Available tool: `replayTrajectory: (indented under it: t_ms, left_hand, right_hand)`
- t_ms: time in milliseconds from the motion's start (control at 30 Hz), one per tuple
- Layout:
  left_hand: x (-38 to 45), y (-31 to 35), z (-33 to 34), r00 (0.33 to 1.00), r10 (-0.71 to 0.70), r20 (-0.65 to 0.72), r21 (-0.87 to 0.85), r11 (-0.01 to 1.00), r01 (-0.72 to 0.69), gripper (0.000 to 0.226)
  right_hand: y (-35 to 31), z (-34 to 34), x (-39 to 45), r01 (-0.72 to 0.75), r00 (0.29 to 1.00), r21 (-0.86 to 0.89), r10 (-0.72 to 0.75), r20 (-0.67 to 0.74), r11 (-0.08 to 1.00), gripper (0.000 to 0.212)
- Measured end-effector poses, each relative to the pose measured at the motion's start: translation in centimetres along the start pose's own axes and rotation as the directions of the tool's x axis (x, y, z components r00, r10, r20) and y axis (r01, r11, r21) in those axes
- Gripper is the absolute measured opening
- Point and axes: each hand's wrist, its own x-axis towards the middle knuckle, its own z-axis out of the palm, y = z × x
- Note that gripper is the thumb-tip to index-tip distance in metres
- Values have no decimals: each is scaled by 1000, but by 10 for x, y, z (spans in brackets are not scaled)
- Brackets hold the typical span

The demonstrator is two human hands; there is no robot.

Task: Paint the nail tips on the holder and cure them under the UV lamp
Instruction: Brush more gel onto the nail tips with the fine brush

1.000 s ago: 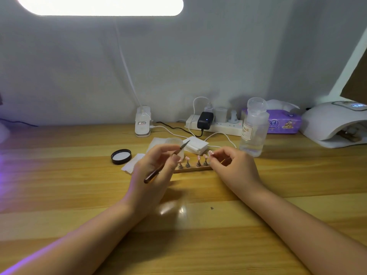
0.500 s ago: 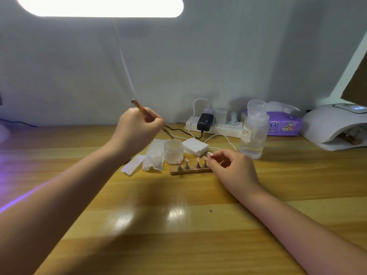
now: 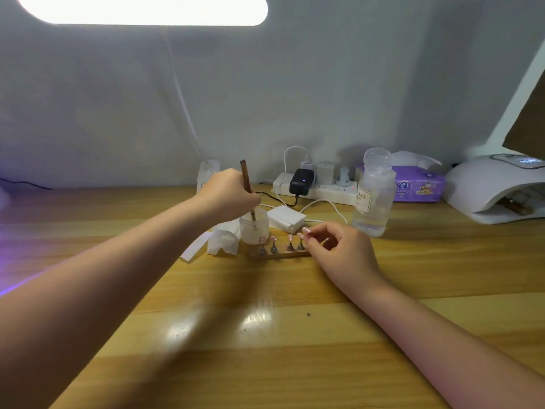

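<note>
Four nail tips stand on the holder, steadied by the right hand's pinching grip. The left hand grasps the brush, dipped in the jar. An overloaded brush could drip onto the tabletop.

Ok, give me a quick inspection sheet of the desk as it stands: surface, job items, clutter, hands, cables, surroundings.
Surface: wooden desk, glossy, with lamp glare.
Job's things: wooden holder carries four visible nail tips on stands; small frosted jar behind it with the brush dipped in; UV lamp at far right.
Clutter: crumpled tissue, clear bottle, purple tissue pack, white box.
Hands: left hand grips the brush; right hand pinches at the holder's right end.
Cables: power strip with black adapter; white and black leads trail across the desk.
Surroundings: grey wall, bright overhead light, purple glow at left.
</note>
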Motion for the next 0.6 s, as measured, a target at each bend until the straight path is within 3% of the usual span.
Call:
replayTrajectory:
  t_ms: [267,600]
  left_hand:
    - [1,-3,2,1000,-9,8,15,1000,9,19]
    - [-1,-5,-10,969,56,-240,-103,991,-83,22]
  right_hand:
    - [1,0,0,-5,1000,-4,5,-9,1000,9]
    - [1,-1,0,6,1000,-5,-6,-3,1000,9]
